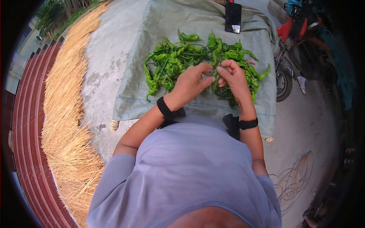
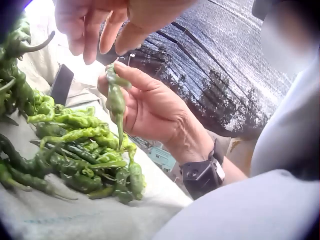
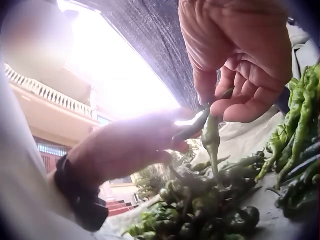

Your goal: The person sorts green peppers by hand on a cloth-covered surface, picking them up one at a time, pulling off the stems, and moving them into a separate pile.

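My right hand (image 1: 235, 78) pinches a light green chili pepper (image 2: 116, 102) near its top, between thumb and fingers, with its thin tip hanging down. A darker green pepper (image 3: 194, 127) slants from the same fingertips in the right wrist view. Just to the left, my left hand (image 1: 192, 84) hovers with loosely bent fingers and thumb apart. Nothing shows between its fingertips in the left wrist view; it is blurred in the right wrist view. Both hands are over the near side of a pile of green chili peppers (image 1: 173, 62) on a grey-green woven cloth (image 1: 129, 87).
A black phone (image 1: 233, 17) lies at the cloth's far edge. Straw (image 1: 64, 87) is spread along the left, beside dark red steps (image 1: 30, 110). To the right stand a vehicle wheel (image 1: 283, 83) and a loose coil of cord (image 1: 298, 174) on the concrete.
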The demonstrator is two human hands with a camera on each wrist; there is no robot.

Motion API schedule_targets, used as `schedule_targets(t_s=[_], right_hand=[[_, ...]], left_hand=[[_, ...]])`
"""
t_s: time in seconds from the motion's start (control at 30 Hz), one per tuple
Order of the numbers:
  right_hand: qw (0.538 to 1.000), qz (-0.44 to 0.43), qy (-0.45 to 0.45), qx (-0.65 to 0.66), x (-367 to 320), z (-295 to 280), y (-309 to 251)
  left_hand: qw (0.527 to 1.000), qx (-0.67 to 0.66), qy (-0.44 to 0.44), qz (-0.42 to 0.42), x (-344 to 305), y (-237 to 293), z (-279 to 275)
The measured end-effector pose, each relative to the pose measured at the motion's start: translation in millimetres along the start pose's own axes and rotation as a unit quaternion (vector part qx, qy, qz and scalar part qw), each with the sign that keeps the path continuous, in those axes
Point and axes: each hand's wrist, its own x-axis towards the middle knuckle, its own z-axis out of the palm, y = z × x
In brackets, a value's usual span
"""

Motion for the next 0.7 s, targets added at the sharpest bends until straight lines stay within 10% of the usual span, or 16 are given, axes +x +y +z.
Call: schedule_targets(t_s=[0.07,0.43,0.57,0.7], right_hand=[[0.999,0.016,-0.013,0.035,-3.4,5.7,-1.3],[0.996,0.070,0.010,0.048,-6.3,-3.7,9.3],[0.994,0.050,0.022,0.097,-8.0,-9.5,21.7],[0.988,0.022,-0.025,0.148,-11.0,-2.6,16.9]], left_hand=[[0.990,-0.084,-0.069,-0.087,-0.6,3.7,1.4],[0.966,0.252,0.007,0.061,0.8,2.3,-20.9],[0.905,0.359,0.193,0.119,10.8,-1.9,-33.0],[0.995,0.085,0.037,0.028,6.2,0.2,-15.5]])
